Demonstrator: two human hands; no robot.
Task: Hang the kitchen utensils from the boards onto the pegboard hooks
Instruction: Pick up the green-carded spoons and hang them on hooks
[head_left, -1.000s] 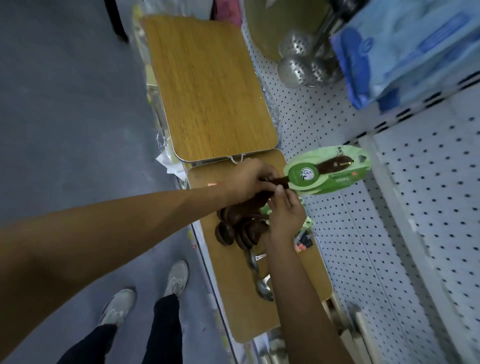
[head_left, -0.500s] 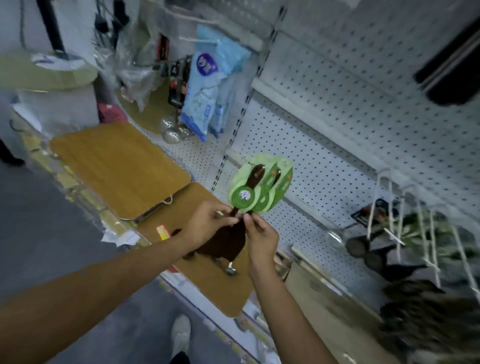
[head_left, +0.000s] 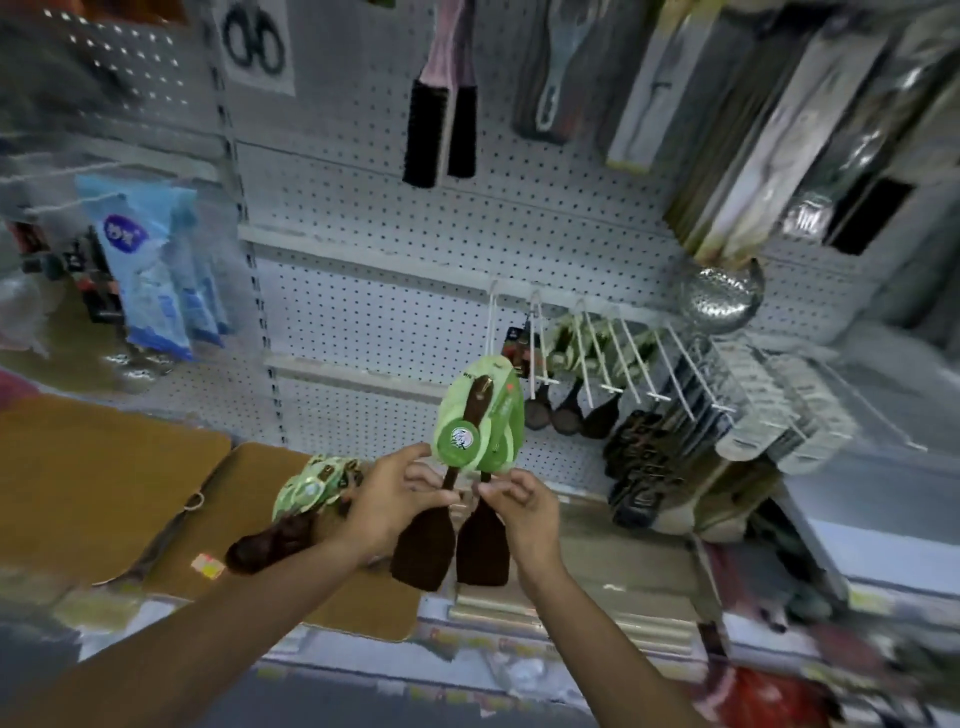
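Observation:
Two dark brown wooden spatulas (head_left: 422, 545) with green card labels (head_left: 475, 423) are held upright in front of the white pegboard (head_left: 374, 322). My left hand (head_left: 395, 499) grips the handle of the left spatula and my right hand (head_left: 524, 512) pinches the handle of the right one (head_left: 483, 551). More labelled brown utensils (head_left: 291, 519) lie on the wooden board (head_left: 176, 551) behind my left wrist. White pegboard hooks (head_left: 597, 358) stick out to the upper right, with dark spoons (head_left: 566, 413) hanging on them.
A second wooden board (head_left: 88, 467) lies at the left. Blue packets (head_left: 150, 270), brushes (head_left: 441, 124), a steel skimmer (head_left: 722, 299) and packaged goods (head_left: 769, 410) hang on the pegboard. Stacked items sit on the lower shelf (head_left: 649, 597) at the right.
Both hands lifted the spatulas off the board and carried them up and to the right toward the hooks; my view swung from the boards up to the pegboard.

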